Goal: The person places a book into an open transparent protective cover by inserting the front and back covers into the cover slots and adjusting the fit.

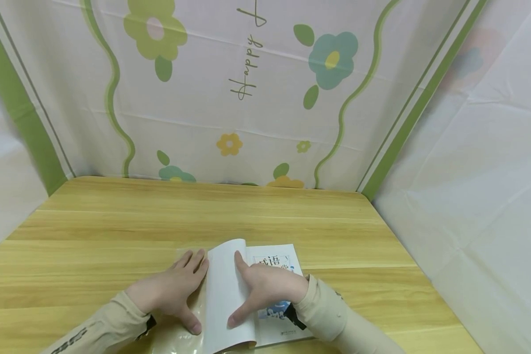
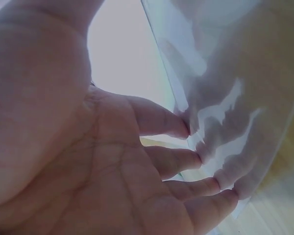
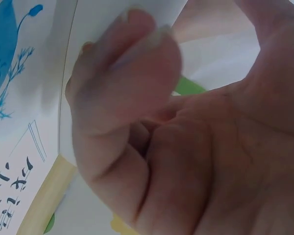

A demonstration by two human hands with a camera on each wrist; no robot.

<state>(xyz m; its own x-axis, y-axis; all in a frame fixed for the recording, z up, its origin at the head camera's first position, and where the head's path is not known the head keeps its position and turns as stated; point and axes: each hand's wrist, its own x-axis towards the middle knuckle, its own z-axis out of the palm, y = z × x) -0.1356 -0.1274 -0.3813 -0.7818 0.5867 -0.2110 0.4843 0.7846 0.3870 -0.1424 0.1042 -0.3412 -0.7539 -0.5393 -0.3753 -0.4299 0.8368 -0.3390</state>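
Book point(image 1: 224, 297) on table point(image 1: 248, 214), cloth point(image 1: 194, 108) behind

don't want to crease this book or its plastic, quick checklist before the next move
1. Left hand touching the clear plastic: ok, fingers spread on it.
2. Right hand at the raised white leaf: ok, it is over the leaf, thumb and index finger apart.
3. Book resting on the table: ok.
4. White leaf lying flat: not ok, it curves upward.
5. Plastic free of wrinkles: cannot tell, glare confuses it in the left wrist view.
6. Plastic fixed to the leaf: cannot tell.
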